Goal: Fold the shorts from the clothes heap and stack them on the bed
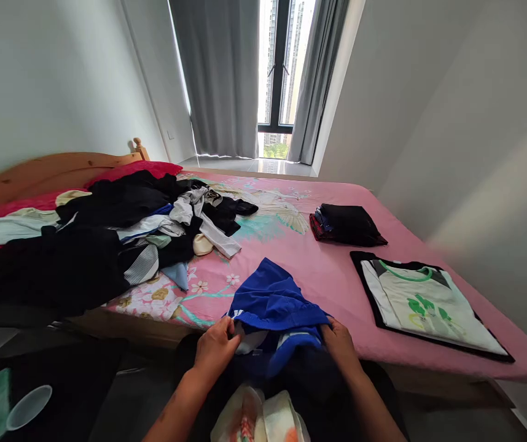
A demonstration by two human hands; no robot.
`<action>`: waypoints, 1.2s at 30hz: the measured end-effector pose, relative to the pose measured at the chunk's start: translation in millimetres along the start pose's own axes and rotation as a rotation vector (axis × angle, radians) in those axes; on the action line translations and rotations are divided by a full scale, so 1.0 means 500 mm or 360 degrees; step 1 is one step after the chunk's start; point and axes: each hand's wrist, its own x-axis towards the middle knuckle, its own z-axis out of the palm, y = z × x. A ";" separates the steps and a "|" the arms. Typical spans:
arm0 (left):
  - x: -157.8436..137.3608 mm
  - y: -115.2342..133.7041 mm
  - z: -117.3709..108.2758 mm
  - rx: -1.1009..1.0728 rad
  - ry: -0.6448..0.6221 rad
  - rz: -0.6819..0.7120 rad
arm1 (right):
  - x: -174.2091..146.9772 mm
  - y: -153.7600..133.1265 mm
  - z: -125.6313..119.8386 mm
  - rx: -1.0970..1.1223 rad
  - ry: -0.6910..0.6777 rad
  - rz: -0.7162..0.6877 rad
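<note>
A bright blue garment lies partly on the near edge of the bed, its far end on the pink sheet and its near part hanging over my lap. Its opening faces me, with whitish lining and a pale label visible inside. At the left end of that opening, beside a small white mark, my left hand pinches the edge. My right hand grips the opposite end, its fingertips partly hidden by the cloth. The fabric stretches between both hands; its exact kind is unclear.
A pink flowered bed spreads ahead. On its left is a heap of mixed clothes. To the right are a folded dark stack and a flat white printed T-shirt on black cloth. A plastic cup is at lower left.
</note>
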 end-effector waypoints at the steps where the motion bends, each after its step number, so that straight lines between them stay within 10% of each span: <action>1: -0.001 0.001 0.006 0.0184 0.0118 0.0056 | 0.000 -0.003 0.003 0.0034 -0.0008 0.0000; 5: 0.012 0.012 0.032 0.0400 0.0283 0.0308 | -0.004 -0.019 0.022 0.0181 -0.0042 -0.0023; 11: 0.068 0.026 0.029 -0.0001 0.0009 0.0155 | -0.016 -0.083 0.026 0.0514 -0.0141 -0.0015; 16: 0.073 0.049 -0.013 -0.0967 -0.0259 -0.0148 | -0.038 -0.127 0.024 0.0995 -0.0578 -0.0102; 19: 0.057 0.069 -0.071 -0.1583 -0.0359 -0.0444 | -0.032 -0.115 0.015 0.0589 -0.0606 -0.0374; 25: 0.028 0.122 -0.207 -0.1838 0.0025 -0.0413 | 0.002 -0.167 -0.103 -0.0083 0.0449 -0.0439; 32: 0.037 0.133 -0.269 -0.1633 0.0366 -0.0269 | 0.005 -0.232 -0.220 -0.0591 -0.0019 -0.0526; 36: 0.051 0.167 -0.352 -0.1045 0.0681 0.0128 | -0.007 -0.336 -0.334 -0.0076 0.0350 -0.0416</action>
